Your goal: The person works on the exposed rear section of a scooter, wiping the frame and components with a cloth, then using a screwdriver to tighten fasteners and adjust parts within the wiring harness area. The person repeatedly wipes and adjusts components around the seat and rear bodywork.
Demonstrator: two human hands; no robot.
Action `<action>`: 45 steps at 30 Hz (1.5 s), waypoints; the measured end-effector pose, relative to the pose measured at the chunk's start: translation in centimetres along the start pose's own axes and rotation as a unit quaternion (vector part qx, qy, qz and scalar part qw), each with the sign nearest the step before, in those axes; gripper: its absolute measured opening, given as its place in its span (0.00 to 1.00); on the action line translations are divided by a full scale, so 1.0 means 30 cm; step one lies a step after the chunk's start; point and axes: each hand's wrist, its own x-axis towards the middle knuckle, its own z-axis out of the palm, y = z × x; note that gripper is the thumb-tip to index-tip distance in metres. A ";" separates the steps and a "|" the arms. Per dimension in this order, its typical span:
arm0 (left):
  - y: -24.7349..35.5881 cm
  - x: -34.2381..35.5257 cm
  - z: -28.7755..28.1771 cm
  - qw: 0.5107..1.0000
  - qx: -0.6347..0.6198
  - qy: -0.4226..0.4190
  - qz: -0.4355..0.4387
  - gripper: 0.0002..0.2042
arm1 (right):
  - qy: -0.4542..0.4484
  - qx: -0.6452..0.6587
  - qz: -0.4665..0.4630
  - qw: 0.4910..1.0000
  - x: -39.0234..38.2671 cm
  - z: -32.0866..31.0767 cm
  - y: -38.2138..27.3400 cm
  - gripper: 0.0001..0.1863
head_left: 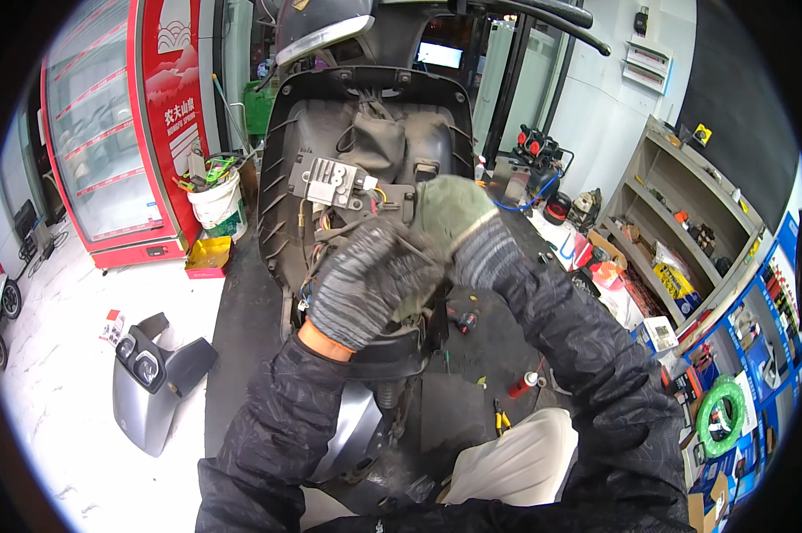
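Close work at the opened scooter [319,124]

Your left hand [365,282] curls; your right hand [457,218] bends just right of it. I cannot tell what either grips. The finned silver module [332,183] sits just beyond your left hand, inside the scooter.

The floor is white and grey-veined on the left [72,373], with a long black mat [229,355] running over it beneath the partly stripped scooter [316,133]. On the pale part lie a silver-and-black headlight fairing [134,404] and, just beside it, a small red-and-white box [112,326]; farther off, an open yellow-and-red carton [209,258] sits next to a red display refrigerator [116,142]. On the mat's right-hand stretch are a black-and-red tool [462,321], a red can [523,385] and yellow-handled pliers [502,419].
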 end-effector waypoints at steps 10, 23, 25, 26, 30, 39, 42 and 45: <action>0.169 -0.011 -0.007 0.998 -0.027 0.000 0.051 0.15 | 0.070 0.070 0.031 0.995 -0.121 0.003 -0.122 0.21; 0.202 -0.038 -0.022 0.998 0.049 0.020 0.032 0.15 | 0.048 0.038 0.087 0.994 -0.046 0.015 -0.051 0.22; 0.199 -0.040 -0.016 0.998 0.052 0.019 0.017 0.15 | 0.185 0.018 0.027 0.982 -0.053 0.026 -0.054 0.22; 0.200 -0.038 -0.012 0.998 0.059 0.020 0.012 0.15 | 0.180 0.058 0.024 0.982 -0.065 0.029 -0.059 0.23; 0.206 -0.030 -0.004 0.995 0.063 0.068 0.032 0.14 | -0.047 0.160 0.089 0.982 -0.134 -0.006 -0.110 0.25; 0.223 -0.023 -0.028 0.996 0.049 0.067 0.026 0.13 | -0.170 0.136 -0.114 0.969 -0.160 -0.006 -0.081 0.23; 0.219 -0.009 -0.034 0.998 0.036 0.054 0.025 0.14 | -0.156 0.185 -0.040 0.969 -0.118 0.069 -0.100 0.23; 0.213 0.003 -0.038 1.000 0.011 0.007 0.007 0.14 | -0.151 0.231 0.082 0.958 -0.118 0.110 -0.173 0.26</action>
